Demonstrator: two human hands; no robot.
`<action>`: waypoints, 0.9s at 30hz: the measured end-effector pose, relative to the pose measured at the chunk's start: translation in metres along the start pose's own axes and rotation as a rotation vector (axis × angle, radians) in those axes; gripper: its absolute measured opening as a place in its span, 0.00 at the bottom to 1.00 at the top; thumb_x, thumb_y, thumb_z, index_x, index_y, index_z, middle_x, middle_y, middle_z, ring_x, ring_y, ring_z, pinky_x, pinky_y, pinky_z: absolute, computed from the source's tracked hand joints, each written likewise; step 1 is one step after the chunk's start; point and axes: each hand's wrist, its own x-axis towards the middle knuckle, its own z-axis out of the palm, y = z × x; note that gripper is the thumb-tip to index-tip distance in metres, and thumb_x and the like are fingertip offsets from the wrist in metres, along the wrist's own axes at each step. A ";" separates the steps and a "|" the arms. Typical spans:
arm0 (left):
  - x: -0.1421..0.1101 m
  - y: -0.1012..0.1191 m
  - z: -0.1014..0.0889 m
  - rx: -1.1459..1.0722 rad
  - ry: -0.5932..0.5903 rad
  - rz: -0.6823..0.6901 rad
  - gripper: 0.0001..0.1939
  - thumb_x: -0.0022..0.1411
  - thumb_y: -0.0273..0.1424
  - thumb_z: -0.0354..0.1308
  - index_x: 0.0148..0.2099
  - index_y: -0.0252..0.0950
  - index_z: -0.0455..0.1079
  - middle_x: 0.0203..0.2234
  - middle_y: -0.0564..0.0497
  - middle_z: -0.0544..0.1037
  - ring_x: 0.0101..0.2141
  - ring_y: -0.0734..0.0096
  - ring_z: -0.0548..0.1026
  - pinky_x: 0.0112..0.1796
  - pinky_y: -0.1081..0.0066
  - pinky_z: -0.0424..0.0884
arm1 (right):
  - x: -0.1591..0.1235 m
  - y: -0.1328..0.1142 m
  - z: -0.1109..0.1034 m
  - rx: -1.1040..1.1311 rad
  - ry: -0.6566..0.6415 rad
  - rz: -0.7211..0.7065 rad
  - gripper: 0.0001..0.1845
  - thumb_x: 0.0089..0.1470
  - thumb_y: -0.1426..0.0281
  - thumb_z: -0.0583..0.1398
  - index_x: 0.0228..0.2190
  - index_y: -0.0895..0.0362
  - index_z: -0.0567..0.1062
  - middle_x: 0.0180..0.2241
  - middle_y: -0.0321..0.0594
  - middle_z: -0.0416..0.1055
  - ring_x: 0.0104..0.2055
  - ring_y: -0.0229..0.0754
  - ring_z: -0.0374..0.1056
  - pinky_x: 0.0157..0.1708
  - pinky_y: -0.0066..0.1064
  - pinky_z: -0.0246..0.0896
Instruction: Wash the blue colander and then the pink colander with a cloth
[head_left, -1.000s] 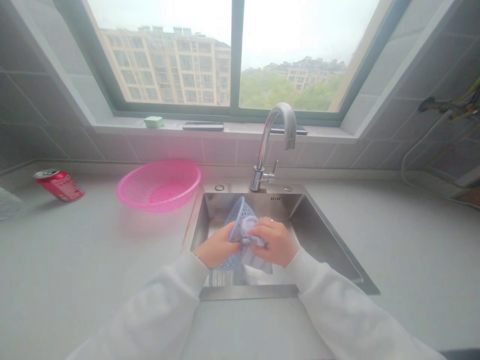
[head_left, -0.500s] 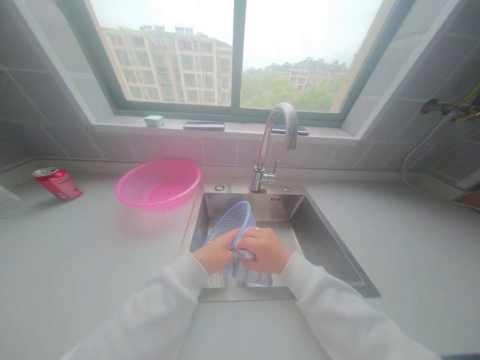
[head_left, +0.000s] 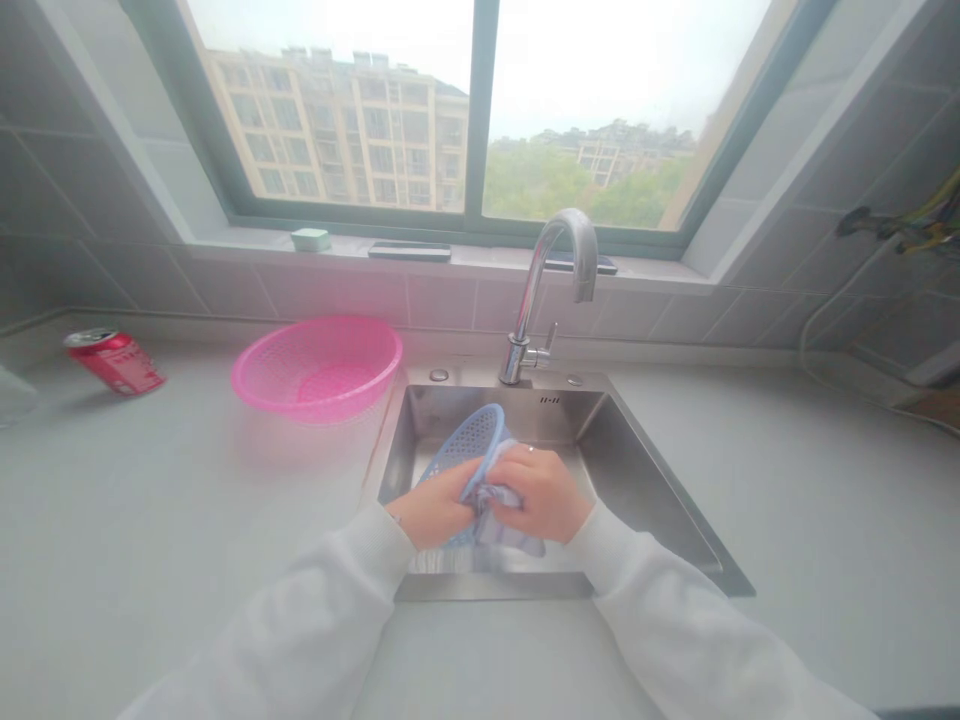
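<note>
A blue perforated plastic basket is tilted on its side over the steel sink. My left hand is closed on the basket's near rim. In my right hand a light cloth is bunched, pressed against the basket's rim, with its lower end hanging down into the sink. Both hands are close together, and the fingertips of the left one are partly hidden behind the rim.
Left of the sink stands a pink perforated basket, and farther left a red drink can. A chrome faucet rises behind the sink. Small items, among them a green block, lie on the windowsill.
My right hand has shifted slightly right and up along the rim with the cloth. My left hand and the basket have hardly moved.
</note>
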 end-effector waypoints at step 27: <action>0.004 -0.010 -0.002 -0.782 0.373 -0.257 0.30 0.52 0.50 0.70 0.50 0.33 0.75 0.44 0.39 0.83 0.46 0.49 0.80 0.47 0.55 0.75 | -0.007 0.070 -0.009 0.113 0.177 0.963 0.15 0.50 0.58 0.57 0.31 0.54 0.78 0.31 0.38 0.77 0.35 0.45 0.71 0.36 0.33 0.58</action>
